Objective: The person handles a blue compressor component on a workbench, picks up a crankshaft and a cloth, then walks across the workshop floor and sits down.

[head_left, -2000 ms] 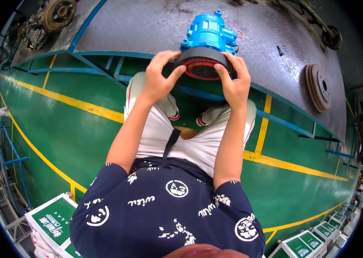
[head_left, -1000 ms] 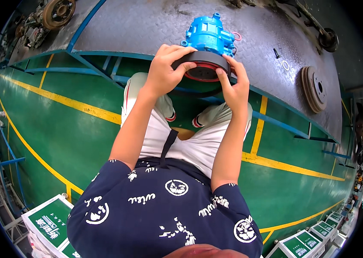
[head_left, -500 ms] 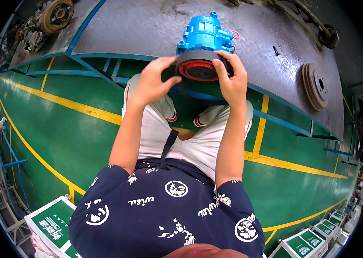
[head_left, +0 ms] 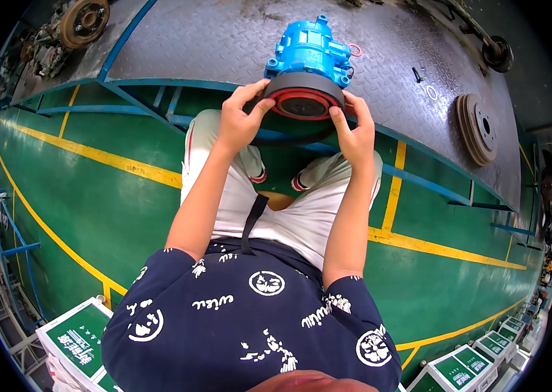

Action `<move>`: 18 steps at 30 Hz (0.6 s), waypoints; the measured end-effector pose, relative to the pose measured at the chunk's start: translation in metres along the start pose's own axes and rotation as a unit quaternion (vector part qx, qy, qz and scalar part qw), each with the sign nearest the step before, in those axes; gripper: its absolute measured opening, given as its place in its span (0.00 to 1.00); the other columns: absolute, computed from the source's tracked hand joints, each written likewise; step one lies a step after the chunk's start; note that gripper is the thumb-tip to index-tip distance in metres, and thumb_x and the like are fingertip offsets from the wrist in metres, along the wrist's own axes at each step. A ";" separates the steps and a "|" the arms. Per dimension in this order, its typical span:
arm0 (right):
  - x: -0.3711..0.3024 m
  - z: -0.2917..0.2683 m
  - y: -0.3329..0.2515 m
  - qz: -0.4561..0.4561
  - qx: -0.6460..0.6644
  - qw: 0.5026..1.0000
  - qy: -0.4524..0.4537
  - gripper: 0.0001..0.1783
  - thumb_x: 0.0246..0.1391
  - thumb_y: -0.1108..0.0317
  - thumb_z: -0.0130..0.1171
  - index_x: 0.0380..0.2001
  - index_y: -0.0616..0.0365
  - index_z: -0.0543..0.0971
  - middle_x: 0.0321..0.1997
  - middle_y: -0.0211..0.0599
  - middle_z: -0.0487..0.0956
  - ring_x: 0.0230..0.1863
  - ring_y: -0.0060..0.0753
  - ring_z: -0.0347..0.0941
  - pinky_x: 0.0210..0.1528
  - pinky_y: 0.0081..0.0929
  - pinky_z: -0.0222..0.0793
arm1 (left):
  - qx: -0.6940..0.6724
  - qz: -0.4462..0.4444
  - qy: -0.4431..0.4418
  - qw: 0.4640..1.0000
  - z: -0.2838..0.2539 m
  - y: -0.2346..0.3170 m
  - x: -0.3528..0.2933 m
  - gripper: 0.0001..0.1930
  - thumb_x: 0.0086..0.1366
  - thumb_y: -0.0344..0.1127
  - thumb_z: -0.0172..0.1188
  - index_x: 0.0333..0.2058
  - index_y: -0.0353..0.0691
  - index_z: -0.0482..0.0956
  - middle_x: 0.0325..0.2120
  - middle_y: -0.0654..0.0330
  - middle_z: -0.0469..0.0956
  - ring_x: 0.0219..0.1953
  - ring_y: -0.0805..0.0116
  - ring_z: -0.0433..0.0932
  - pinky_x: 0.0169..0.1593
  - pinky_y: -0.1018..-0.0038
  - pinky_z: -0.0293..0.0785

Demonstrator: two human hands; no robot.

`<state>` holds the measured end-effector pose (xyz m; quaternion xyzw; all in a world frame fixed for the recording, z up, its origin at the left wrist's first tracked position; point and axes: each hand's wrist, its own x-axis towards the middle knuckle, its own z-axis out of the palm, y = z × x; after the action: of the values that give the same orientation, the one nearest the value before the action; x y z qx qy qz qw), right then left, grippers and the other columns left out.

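Observation:
A blue compressor-like machine (head_left: 307,47) sits at the table's near edge, its round pulley (head_left: 301,104) with a red ring and dark centre facing me. A black belt (head_left: 303,81) runs over the pulley's top, and its lower loop hangs slack beneath. My left hand (head_left: 240,119) pinches the belt at the pulley's left side, thumb in front and fingers behind. At the right side my right hand (head_left: 356,134) grips it likewise, thumb toward me. The fingertips behind the belt are partly hidden.
The dark metal table (head_left: 184,42) carries a rusty brake drum (head_left: 475,129) at right, with a pale ring (head_left: 431,93) and a small black part (head_left: 418,75) beside it. Another rusty disc (head_left: 84,23) is at far left. Blue frame bars (head_left: 429,185) run below the tabletop.
My left hand has moved right and closed on the belt at the pulley's left side. My right hand has slid lower on the right side. The belt's hanging loop shows more clearly.

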<state>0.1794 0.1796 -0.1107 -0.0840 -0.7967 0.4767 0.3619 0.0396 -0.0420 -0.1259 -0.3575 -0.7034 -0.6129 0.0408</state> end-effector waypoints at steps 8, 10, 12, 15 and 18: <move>0.032 0.006 -0.064 -0.038 -0.035 0.996 -0.077 0.18 0.60 0.63 0.70 0.51 0.58 0.83 0.41 0.44 0.80 0.42 0.47 0.79 0.48 0.36 0.74 | 0.070 0.023 0.031 0.997 -0.009 0.009 -0.004 0.21 0.60 0.36 0.76 0.52 0.37 0.86 0.46 0.55 0.86 0.45 0.63 0.83 0.54 0.67 0.78; 0.038 0.009 -0.068 -0.080 -0.087 0.988 -0.096 0.18 0.59 0.63 0.70 0.50 0.57 0.84 0.41 0.44 0.80 0.42 0.50 0.78 0.47 0.39 0.74 | 0.072 0.059 0.030 0.995 -0.008 0.047 0.015 0.19 0.64 0.32 0.72 0.53 0.36 0.85 0.48 0.53 0.85 0.49 0.62 0.82 0.57 0.68 0.76; 0.046 0.012 -0.073 -0.125 -0.141 0.975 -0.119 0.20 0.57 0.61 0.71 0.51 0.54 0.84 0.39 0.44 0.79 0.41 0.55 0.77 0.45 0.44 0.74 | 0.131 0.136 -0.021 0.982 -0.003 0.062 0.034 0.19 0.64 0.32 0.71 0.53 0.37 0.85 0.47 0.52 0.86 0.49 0.58 0.82 0.56 0.67 0.76; 0.050 0.013 -0.079 -0.135 -0.178 0.966 -0.134 0.22 0.57 0.60 0.72 0.53 0.52 0.84 0.42 0.46 0.80 0.44 0.54 0.78 0.48 0.43 0.74 | 0.107 0.119 -0.090 0.983 -0.005 0.072 0.049 0.17 0.65 0.32 0.69 0.53 0.38 0.85 0.45 0.51 0.86 0.48 0.53 0.81 0.56 0.66 0.76; 0.041 0.000 -0.080 -0.052 -0.113 0.985 -0.117 0.23 0.57 0.60 0.72 0.55 0.53 0.83 0.45 0.44 0.81 0.49 0.51 0.78 0.53 0.40 0.74 | 0.156 0.126 -0.107 0.974 -0.015 0.064 0.047 0.16 0.67 0.32 0.68 0.53 0.36 0.85 0.45 0.50 0.86 0.49 0.54 0.81 0.57 0.66 0.76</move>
<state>0.1670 0.1567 -0.0242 -0.0265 -0.8855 0.3711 0.2782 0.0345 -0.0348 -0.0453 -0.4964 -0.7396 -0.4439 0.0974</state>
